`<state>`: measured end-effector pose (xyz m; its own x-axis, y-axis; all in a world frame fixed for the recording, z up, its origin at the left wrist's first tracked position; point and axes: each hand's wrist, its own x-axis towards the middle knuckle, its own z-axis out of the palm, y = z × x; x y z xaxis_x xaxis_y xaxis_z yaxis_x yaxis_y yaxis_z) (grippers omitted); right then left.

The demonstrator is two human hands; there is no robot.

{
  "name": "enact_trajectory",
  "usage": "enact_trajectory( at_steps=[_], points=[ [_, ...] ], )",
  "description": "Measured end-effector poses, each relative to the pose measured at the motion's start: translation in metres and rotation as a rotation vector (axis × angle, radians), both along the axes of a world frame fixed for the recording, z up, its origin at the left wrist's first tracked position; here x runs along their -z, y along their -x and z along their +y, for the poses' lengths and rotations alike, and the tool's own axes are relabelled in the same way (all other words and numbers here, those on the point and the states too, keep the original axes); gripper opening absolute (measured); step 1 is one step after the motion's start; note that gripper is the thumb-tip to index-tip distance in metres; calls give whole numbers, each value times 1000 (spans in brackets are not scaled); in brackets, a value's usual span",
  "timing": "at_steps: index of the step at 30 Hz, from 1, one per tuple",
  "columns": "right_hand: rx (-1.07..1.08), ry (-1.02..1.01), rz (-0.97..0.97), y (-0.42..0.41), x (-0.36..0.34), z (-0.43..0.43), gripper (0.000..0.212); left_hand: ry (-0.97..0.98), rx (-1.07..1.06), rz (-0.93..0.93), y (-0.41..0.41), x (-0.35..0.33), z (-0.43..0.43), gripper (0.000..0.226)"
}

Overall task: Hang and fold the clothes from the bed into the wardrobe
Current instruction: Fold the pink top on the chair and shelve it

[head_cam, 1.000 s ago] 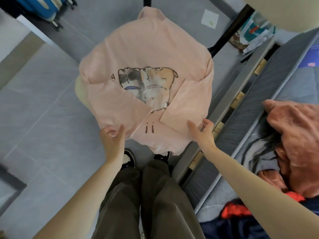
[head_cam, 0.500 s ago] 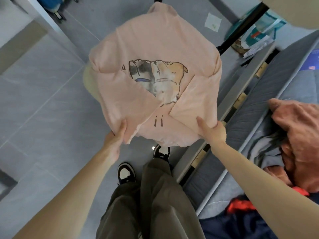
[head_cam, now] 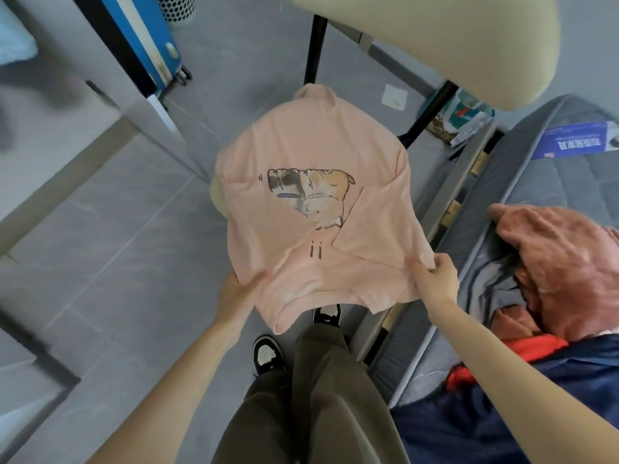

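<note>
A pink T-shirt (head_cam: 301,145) with a cat print (head_cam: 311,192) is spread print-up in front of the person, above the grey tiled floor (head_cam: 117,246). It lies over a cream-coloured support (head_cam: 216,195) that peeps out at its left edge; what that support is cannot be told. Its 2 sleeves are folded inward so that they meet below the print.

The left hand (head_cam: 237,293) grips the lower left edge of the shirt, thumb on top of the cloth and fingers hidden beneath it. The right hand (head_cam: 435,279) pinches the lower right edge, fingers curled round a bunched fold. The hem sags between the 2 hands, above the person's black-and-white shoes (head_cam: 268,354) and olive trousers (head_cam: 335,396).

To the right stands the bed, its grey mattress (head_cam: 536,182) carrying a heap of clothes: a rust-coloured garment (head_cam: 562,256), a red-orange one (head_cam: 522,353) and a navy one (head_cam: 502,413). A blue suitcase (head_cam: 150,45) stands at the upper left. A cream surface (head_cam: 435,38) on black legs fills the top.
</note>
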<state>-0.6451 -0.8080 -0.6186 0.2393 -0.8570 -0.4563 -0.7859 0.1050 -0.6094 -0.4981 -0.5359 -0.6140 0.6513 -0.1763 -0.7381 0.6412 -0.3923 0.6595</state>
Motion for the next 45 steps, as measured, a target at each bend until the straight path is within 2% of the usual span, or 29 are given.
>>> enact_trajectory(
  at_steps=[4, 8, 10, 14, 18, 20, 22, 24, 26, 28, 30, 31, 33, 35, 37, 39, 40, 42, 45],
  points=[
    [16, -96, 61, 13, -18, 7, 20, -44, -69, 120, 6, -16, 8, 28],
    [178, -332, 49, 19, -30, 9, 17, -216, -26, 88, 6, -29, 14, 16],
    [263, -448, -15, 12, -37, 7, 11, -234, -50, 106, -1, -31, 12, 20],
    [332, -595, -147, -25, -52, -8, 7, -51, -239, 228, -35, -33, -5, 23],
    [413, -785, -274, -82, -62, -34, 12, 8, -316, 175, -84, -22, -33, 33],
    [410, -845, -319, -114, -64, -49, 16, 34, -341, 171, -112, -18, -51, 38],
    [384, -882, -342, -147, -61, -66, 8, 62, -365, 183, -141, -15, -70, 33],
    [367, -906, -367, -174, -55, -81, 10, 90, -365, 169, -167, -13, -88, 33],
    [321, -903, -390, -194, -43, -96, 7, 110, -356, 132, -187, -7, -100, 43],
    [205, -850, -365, -203, -30, -102, 20, 64, -287, 22, -194, -1, -107, 55],
    [-26, -614, -224, -201, -16, -97, 35, -143, -72, -233, -186, 4, -110, 61],
    [-194, -455, -148, -198, -9, -92, 41, -218, 66, -373, -177, 8, -111, 61],
    [-678, -150, -32, -186, 7, -80, 50, -207, 338, -562, -153, 18, -116, 58],
    [-1146, 70, 109, -178, 27, -67, 55, -253, 694, -582, -132, 33, -123, 62],
    [-1375, 156, 239, -177, 44, -56, 55, -410, 985, -540, -119, 51, -125, 62],
    [-1386, 183, 257, -183, 54, -53, 52, -510, 1105, -530, -117, 68, -123, 58],
    [-1318, 193, 230, -187, 57, -55, 51, -532, 1124, -539, -119, 74, -122, 56],
    [-1097, 260, 190, -198, 60, -67, 49, -557, 1121, -582, -126, 84, -120, 54],
    [-734, 306, 266, -214, 66, -86, 44, -592, 1080, -607, -136, 92, -121, 54]
  ],
)
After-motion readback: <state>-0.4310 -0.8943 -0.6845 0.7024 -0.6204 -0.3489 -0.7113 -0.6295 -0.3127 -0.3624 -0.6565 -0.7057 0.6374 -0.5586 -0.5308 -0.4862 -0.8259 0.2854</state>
